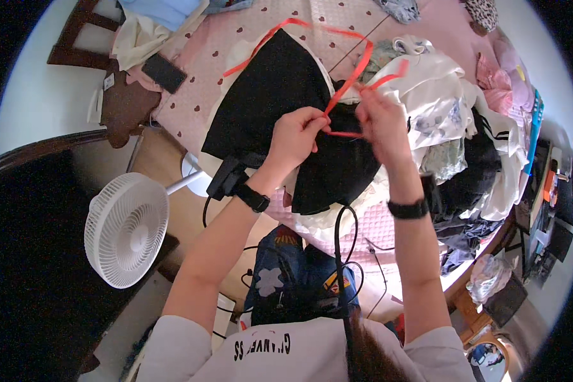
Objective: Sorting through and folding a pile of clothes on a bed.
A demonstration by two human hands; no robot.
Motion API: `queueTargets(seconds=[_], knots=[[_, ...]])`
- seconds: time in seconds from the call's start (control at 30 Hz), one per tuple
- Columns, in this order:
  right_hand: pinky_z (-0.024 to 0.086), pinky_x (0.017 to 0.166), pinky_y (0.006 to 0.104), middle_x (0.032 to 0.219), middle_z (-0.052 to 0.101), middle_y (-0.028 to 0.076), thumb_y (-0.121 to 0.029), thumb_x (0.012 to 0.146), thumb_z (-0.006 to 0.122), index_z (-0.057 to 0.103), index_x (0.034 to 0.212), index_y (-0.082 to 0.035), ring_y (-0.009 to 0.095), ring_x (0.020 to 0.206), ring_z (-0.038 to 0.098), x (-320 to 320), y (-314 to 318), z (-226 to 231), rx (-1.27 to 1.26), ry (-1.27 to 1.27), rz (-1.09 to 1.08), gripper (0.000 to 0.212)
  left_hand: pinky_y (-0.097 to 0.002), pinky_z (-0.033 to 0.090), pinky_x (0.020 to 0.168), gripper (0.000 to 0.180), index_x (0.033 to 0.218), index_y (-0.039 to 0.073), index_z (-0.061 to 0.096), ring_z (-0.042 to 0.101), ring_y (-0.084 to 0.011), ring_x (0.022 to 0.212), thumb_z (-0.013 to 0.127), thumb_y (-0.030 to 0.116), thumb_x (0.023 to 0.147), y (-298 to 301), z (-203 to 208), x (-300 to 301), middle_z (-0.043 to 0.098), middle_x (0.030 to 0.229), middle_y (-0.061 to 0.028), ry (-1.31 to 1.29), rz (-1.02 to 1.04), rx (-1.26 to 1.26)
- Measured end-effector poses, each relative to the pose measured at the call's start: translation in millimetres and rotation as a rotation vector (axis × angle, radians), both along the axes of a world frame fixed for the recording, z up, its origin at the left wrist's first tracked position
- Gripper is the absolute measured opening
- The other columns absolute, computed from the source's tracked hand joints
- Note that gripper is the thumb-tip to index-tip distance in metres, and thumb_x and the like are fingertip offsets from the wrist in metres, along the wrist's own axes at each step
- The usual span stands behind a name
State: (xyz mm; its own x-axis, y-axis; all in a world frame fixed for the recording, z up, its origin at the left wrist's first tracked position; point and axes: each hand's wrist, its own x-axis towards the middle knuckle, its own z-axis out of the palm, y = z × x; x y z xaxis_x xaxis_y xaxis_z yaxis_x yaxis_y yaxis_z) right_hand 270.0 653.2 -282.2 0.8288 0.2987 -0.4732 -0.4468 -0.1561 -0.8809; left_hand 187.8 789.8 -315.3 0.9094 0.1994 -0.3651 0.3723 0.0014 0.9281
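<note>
A red ribbon (367, 53) runs in a long loop over a black cloth garment (261, 95) on the bed in front of me. The garment narrows at its middle, beneath my hands, and fans out on either side. My left hand (293, 137) pinches the ribbon between thumb and fingertips just over that narrow part. Close on its right, my right hand (385, 127) is closed and smeared by motion, with a short taut stretch of ribbon leading into it. One loose ribbon end sticks out past the right hand; another lies at the garment's upper left.
The bed has a pink quilted cover (235, 48) with dark hearts. White and black clothes (436, 83) are heaped at right. A phone (164, 72) lies at the bed's left edge, and a white fan (127, 229) stands left of my arm. Black cables (339, 254) hang before me.
</note>
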Motion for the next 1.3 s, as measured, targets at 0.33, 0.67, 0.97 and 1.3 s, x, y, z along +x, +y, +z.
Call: queueTargets(seconds=[0.33, 0.67, 0.97, 1.3], knots=[[0.02, 0.036, 0.0149, 0.058, 0.041, -0.004, -0.019, 0.088, 0.044, 0.054, 0.103, -0.001, 0.0, 0.042, 0.028, 13, 10, 11, 0.138, -0.199, -0.068, 0.026, -0.0221, 0.044, 0.046, 0.017, 0.082, -0.004, 0.061, 0.054, -0.0105, 0.048, 0.057, 0.012, 0.077, 4, -2, 3, 0.062, 0.064, -0.006, -0.013, -0.132, 0.324], [0.041, 0.07, 0.0385, 0.077, 0.057, 0.014, -0.027, 0.078, 0.052, 0.054, 0.1, -0.004, 0.028, 0.078, 0.053, 17, 10, 4, -0.086, -1.057, 0.596, 0.031, -0.0216, 0.045, 0.051, 0.023, 0.075, -0.005, 0.061, 0.056, -0.0107, 0.054, 0.056, 0.017, 0.08, 21, -1, 2, 0.06, 0.063, -0.0069, 0.126, -0.113, 0.054], [0.039, 0.069, 0.0345, 0.069, 0.055, 0.005, -0.016, 0.065, 0.063, 0.062, 0.073, -0.009, 0.024, 0.077, 0.049, -11, 1, 3, -0.301, -1.245, 0.531, 0.011, -0.0197, 0.044, 0.053, 0.017, 0.078, -0.004, 0.063, 0.056, -0.009, 0.059, 0.061, 0.013, 0.076, 26, 13, 10, 0.061, 0.067, -0.0061, 0.215, -0.186, -0.05], [0.043, 0.061, 0.0374, 0.073, 0.059, 0.01, -0.021, 0.074, 0.058, 0.062, 0.079, -0.004, 0.028, 0.066, 0.056, -21, -13, 8, -0.333, -0.595, 1.134, 0.018, -0.0194, 0.043, 0.056, 0.017, 0.086, -0.003, 0.063, 0.056, -0.0088, 0.063, 0.063, 0.008, 0.073, 33, 13, 3, 0.062, 0.073, -0.006, 0.179, -0.169, -0.004]])
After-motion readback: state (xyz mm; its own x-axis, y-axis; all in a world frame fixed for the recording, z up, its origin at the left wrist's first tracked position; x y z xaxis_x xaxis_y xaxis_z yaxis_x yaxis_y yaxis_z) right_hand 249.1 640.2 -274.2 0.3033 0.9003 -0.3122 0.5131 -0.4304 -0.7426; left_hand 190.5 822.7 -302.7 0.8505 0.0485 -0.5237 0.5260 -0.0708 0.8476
